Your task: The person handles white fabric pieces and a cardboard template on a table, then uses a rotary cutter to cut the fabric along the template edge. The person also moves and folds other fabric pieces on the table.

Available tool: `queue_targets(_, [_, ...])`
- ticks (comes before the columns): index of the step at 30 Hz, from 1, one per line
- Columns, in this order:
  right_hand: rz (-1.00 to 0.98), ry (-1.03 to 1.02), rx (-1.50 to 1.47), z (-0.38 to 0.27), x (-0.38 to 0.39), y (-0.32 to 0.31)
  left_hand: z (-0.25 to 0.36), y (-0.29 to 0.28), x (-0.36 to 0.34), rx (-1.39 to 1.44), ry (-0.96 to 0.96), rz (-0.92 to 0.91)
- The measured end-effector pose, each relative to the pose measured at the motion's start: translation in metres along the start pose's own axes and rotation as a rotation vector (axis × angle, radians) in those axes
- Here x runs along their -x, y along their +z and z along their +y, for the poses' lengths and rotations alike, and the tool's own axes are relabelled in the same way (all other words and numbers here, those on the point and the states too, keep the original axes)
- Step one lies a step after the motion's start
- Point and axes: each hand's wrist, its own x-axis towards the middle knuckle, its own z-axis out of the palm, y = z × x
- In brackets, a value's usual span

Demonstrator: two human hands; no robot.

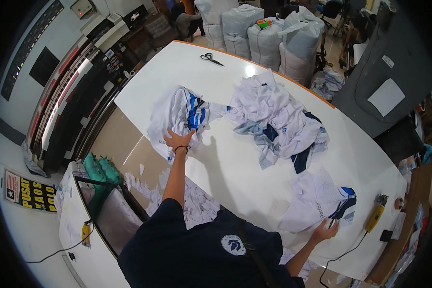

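My left hand point(179, 139) rests with fingers spread on the near edge of a bunched heap of white fabric with blue stripes point(175, 113), left on the table. At the near right, my right hand point(324, 233) has its fingers closed at the lower edge of a white cut fabric piece point(305, 204) with blue, navy and grey parts. Something small and dark shows at those fingertips, too small to name. Beyond, mid-table, lies a larger crumpled pile of white fabric pieces point(273, 108) with navy and light grey patches.
Black scissors point(211, 59) lie near the far edge of the white table point(144, 79). A yellow corded tool point(375, 217) sits at the right, its cable running off the near side. Stuffed white sacks point(264, 45) stand behind the table. Fabric scraps point(199, 204) cover the floor beside me.
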Motion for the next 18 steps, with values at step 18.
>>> queue_targets(18, [-0.489, -0.072, -0.706, -0.365, 0.029, 0.010, 0.052, 0.001, -0.211, -0.437, 0.137, -0.302])
